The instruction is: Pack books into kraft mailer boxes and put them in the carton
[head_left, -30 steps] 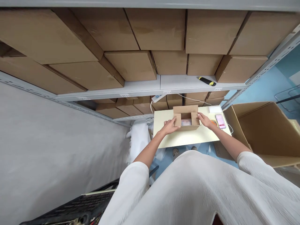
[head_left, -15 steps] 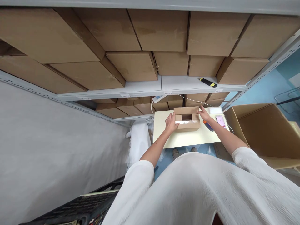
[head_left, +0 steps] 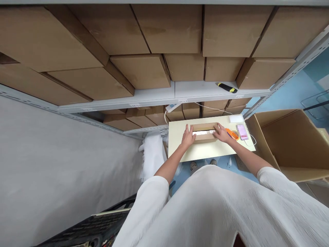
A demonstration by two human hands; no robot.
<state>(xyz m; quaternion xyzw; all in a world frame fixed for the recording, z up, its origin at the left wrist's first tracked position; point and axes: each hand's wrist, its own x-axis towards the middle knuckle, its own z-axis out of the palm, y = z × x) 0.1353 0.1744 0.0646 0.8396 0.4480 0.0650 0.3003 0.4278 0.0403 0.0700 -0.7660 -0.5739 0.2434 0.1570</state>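
Clock face centred on the small carton [head_left: 204, 138], 6 = wearer's body. Carton sits on the bench [head_left: 195, 153], slightly toward its 9 o'clock half, long axis running 9 to 3, square across the wearer's front. Left hand [head_left: 188, 138] is on the 9 o'clock end: fingers spread over the top edge, thumb on the near side. Right hand [head_left: 222, 134] is on the 3 o'clock end, fingers curled over the top. So both grips grasp the carton by its short ends; can't tell how hard either presses. Key relation: carton lies at 3 o'clock from the left hand, 9 o'clock from the right, right between them. Neither hand is nearer, both touch. Glossy pale strip [head_left: 203, 132] runs along the near part of the top, parallel to the long axis; dark gap just past it toward 12, contents not readable. Orange tool [head_left: 232, 133] is at 3 o'clock, just beside the right hand; phone [head_left: 242, 131] farther out the same way, white block [head_left: 236, 118] at 2. Yellow-black knife [head_left: 226, 87] is up at 1 o'clock on the shelf [head_left: 190, 90], well apart. Big carton [head_left: 293, 140] gapes at 3, past the bench end.
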